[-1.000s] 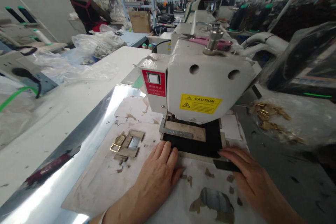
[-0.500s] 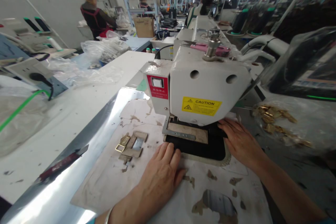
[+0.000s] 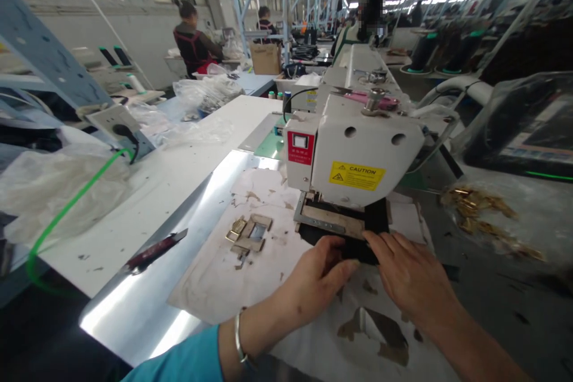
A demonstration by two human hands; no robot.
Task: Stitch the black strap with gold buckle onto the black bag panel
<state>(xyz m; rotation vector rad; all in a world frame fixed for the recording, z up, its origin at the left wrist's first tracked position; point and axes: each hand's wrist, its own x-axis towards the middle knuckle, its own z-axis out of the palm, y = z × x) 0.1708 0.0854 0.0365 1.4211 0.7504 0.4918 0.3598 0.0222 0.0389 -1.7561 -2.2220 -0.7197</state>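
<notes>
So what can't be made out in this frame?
- Head view: the near edge of the black piece is covered by the left hand and right hand, so the grip itself is hidden.
- The needle area is hidden under the machine head.
- Small print on the caution label is too small to read.
- The gold parts in their plastic bag are blurred; their shape is unclear.
- The right forearm is cut off by the bottom edge.

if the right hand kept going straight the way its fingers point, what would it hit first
Probably the black piece that the right hand already touches, then the machine's clamp frame just behind; depth is unclear.
</notes>
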